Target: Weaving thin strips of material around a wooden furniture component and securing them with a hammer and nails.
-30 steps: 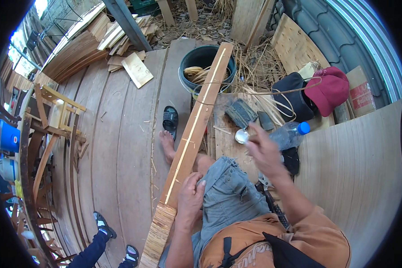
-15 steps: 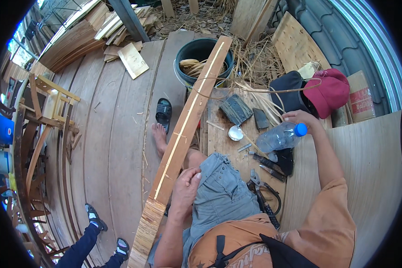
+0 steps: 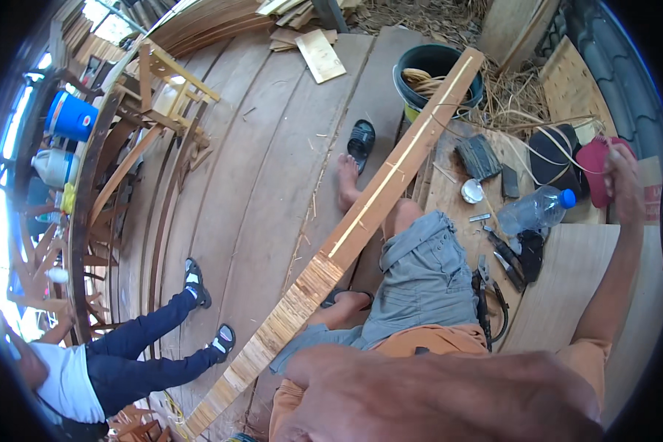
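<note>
The right hand [image 3: 620, 184] has swung from the bottle [image 3: 535, 211] to the red cap [image 3: 594, 168], upper right, fingers closing on it; the left hand [image 3: 449, 398], loosely curled, has left the long plank [image 3: 361, 228] lying across centre frame.
</note>
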Motion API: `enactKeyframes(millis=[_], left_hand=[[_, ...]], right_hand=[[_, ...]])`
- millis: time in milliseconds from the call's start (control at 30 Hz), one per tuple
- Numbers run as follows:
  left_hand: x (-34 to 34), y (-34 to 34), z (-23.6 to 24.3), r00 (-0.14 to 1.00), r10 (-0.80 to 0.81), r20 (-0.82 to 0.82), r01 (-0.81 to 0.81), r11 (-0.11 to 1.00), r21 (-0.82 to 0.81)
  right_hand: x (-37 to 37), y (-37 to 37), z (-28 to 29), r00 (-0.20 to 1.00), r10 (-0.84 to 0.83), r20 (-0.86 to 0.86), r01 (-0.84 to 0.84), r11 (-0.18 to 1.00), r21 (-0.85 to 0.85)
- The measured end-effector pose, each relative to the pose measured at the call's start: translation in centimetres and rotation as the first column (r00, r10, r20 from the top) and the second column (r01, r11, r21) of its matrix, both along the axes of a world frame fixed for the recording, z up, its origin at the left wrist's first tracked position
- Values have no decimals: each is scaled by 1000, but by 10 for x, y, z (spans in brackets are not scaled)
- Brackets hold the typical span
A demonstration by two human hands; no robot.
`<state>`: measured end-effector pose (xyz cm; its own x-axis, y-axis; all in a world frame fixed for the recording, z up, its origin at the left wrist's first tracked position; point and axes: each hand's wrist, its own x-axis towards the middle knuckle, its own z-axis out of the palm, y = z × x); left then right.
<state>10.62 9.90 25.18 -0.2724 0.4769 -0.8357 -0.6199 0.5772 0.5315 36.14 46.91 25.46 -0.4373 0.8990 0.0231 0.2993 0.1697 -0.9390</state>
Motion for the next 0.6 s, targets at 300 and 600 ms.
enactKeyframes(millis=[300,600], left_hand=[[4,-57,-14,502,150,-852,678,544,495],[-50,-24,-84,993,-101,59,74,932,354]], right_hand=[[-90,-164,-36,651,41,-758,114,982,152],[-148,-336,-134,593,502,-630,-763,100,-639]])
